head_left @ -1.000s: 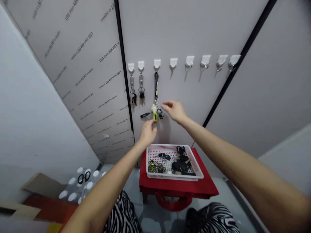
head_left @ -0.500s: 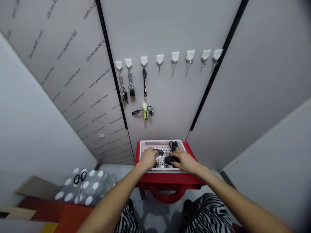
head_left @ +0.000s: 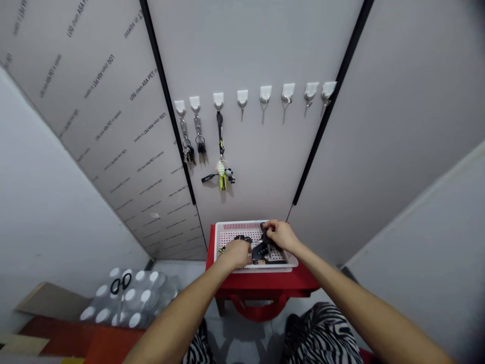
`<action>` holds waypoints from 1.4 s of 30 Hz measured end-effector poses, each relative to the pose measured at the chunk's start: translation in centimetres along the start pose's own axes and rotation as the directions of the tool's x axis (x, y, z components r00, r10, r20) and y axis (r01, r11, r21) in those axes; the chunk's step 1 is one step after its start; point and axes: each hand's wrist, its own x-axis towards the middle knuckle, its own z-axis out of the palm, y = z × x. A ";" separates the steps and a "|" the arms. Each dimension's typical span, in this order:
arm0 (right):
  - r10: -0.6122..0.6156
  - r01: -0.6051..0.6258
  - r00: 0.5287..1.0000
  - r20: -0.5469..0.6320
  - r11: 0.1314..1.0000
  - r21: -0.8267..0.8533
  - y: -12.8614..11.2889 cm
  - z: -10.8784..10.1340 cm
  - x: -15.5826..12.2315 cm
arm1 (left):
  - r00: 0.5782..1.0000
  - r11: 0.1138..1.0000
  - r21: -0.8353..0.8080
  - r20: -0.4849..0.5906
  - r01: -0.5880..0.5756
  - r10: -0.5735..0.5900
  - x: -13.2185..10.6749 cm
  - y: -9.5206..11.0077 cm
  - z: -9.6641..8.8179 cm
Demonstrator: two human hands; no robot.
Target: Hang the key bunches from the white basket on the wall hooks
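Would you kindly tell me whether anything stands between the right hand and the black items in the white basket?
Nothing visible does: the right hand is over the right part of the white basket, right at the black items. The left hand is off to the left.

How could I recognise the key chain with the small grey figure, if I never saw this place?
Find the grey panel between the black strips, then the row of white hooks. The key chain hangs by a black strap from the third hook from the left. Unlike the two key bunches to its left, it carries bright yellow-green pieces and a grey figure.
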 end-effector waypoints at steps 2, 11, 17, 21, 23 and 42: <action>-0.054 0.056 0.998 0.031 0.996 -0.069 0.1 -0.4 0.0 | 0.996 0.997 0.057 0.066 0.051 -0.054 0.0 0.6 0.0; -0.383 0.384 0.914 0.137 0.923 0.019 -1.6 -0.3 -2.1 | 0.999 0.957 -0.289 -0.037 -0.028 0.018 1.1 -0.6 -1.4; -0.326 0.219 0.925 0.196 0.877 0.427 -3.0 0.1 -1.4 | 0.988 0.755 -0.648 -0.156 -0.095 -0.010 1.5 -0.7 -3.8; -0.149 0.033 0.980 0.132 0.774 0.632 -3.9 -0.3 -1.2 | 0.965 0.569 -0.819 -0.201 -0.072 -0.167 0.9 -0.9 -3.2; -0.027 -0.073 0.992 0.125 0.686 0.724 -4.4 -0.5 -1.1 | 0.944 0.548 -0.831 -0.249 -0.093 -0.217 0.6 -1.1 -2.0; -0.243 0.178 0.970 -0.025 0.630 0.756 -5.1 -2.1 -0.2 | 0.931 0.824 -0.516 -0.362 -0.232 0.035 0.3 0.7 -10.0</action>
